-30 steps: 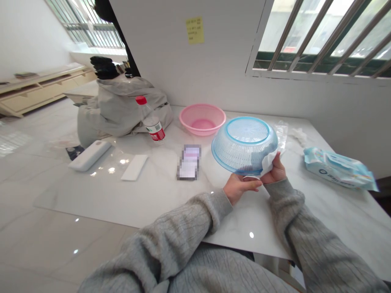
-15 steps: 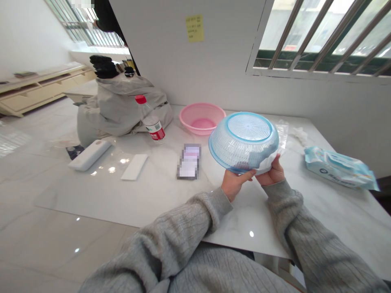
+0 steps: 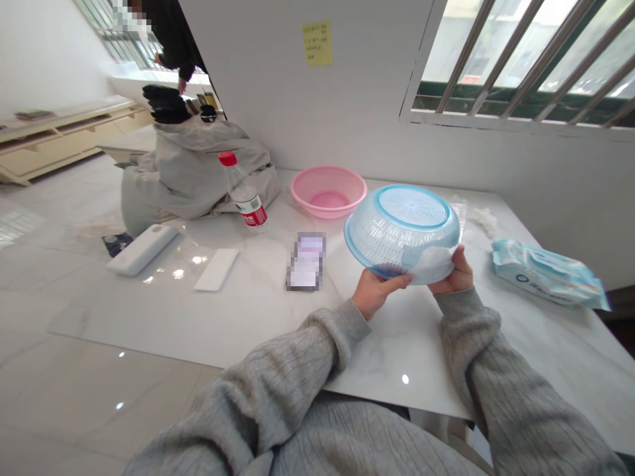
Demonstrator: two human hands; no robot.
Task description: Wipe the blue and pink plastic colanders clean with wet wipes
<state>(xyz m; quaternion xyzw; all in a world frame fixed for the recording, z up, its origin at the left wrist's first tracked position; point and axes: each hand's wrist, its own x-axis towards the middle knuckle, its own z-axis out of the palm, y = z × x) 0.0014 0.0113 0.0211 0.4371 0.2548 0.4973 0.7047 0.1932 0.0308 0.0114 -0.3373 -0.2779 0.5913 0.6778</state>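
Fingers of our left hand [image 3: 371, 293] grip the near rim of a translucent blue round plastic colander [image 3: 397, 231], thumb laid along the outside, the other fingertips hidden from us. Our right hand [image 3: 457, 274] closes on a thin white sheet [image 3: 432, 266], which lies against the colander's outer side. We hold the colander bottom-up and tilted, above a glossy white marble-patterned table [image 3: 397, 357]. Behind it to the left stands a round pink plastic basket [image 3: 328, 211], open side up. Left of our hands lies a dark-edged rectangular phone [image 3: 306, 261], its screen pixelated; farther left, a clear plastic bottle [image 3: 245, 193] with a red cap stands beside a heap of grey cloth [image 3: 193, 172]. Well right of our hands lies a light-blue plastic wipes packet [image 3: 548, 272].
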